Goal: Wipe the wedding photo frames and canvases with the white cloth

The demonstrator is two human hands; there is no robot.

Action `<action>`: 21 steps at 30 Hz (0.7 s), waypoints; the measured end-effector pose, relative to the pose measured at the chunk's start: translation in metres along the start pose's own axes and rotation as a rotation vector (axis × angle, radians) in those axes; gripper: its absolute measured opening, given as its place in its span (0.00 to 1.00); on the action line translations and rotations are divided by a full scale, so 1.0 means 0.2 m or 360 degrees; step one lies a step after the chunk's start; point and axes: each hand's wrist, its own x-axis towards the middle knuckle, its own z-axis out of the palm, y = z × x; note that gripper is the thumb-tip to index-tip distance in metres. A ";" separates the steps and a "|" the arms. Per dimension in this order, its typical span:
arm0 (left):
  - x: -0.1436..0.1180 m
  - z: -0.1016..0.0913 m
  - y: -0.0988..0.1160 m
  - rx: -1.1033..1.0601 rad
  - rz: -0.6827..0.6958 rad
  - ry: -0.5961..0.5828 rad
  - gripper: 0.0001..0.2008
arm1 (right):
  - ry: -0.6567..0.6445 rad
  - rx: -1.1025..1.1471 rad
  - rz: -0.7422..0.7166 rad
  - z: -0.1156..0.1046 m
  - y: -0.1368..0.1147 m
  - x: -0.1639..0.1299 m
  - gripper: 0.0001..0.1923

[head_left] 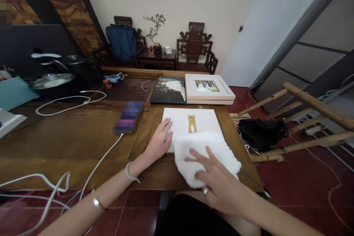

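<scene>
A white board [177, 123] with a yellow cartoon animal figure [191, 122] lies flat near the table's right front edge. Along the board's left edge rests my left hand [160, 136], open, its thumb apart from its fingers. My right hand [212, 175] grips a fluffy white cloth [221, 147], with its fingers spread and pressed into the pile. The cloth covers the board's lower right part and hangs towards the front edge. Whatever lies beneath the cloth is hidden.
Behind the board are a dark photo panel [166, 92] and stacked white picture frames [210, 97]. A phone [128, 118] with a white cable [101, 162] lies left. Farther left stand a lidded pan [52, 83] and a teal box [16, 90]. A bamboo chair [315, 101] stands right.
</scene>
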 end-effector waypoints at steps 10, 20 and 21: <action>0.00 -0.01 0.01 0.0002 -0.0051 -0.0040 0.20 | 0.0177 -0.0164 0.0324 -0.20 0.36 0.42 0.12; 0.02 -0.03 0.02 -0.0240 -0.0271 -0.0034 0.21 | 0.0185 -0.0250 0.0362 -0.22 0.38 0.77 0.17; 0.03 -0.04 0.02 -0.0312 -0.0358 -0.0019 0.21 | 0.0170 -0.0272 0.0342 -0.18 0.33 0.74 0.17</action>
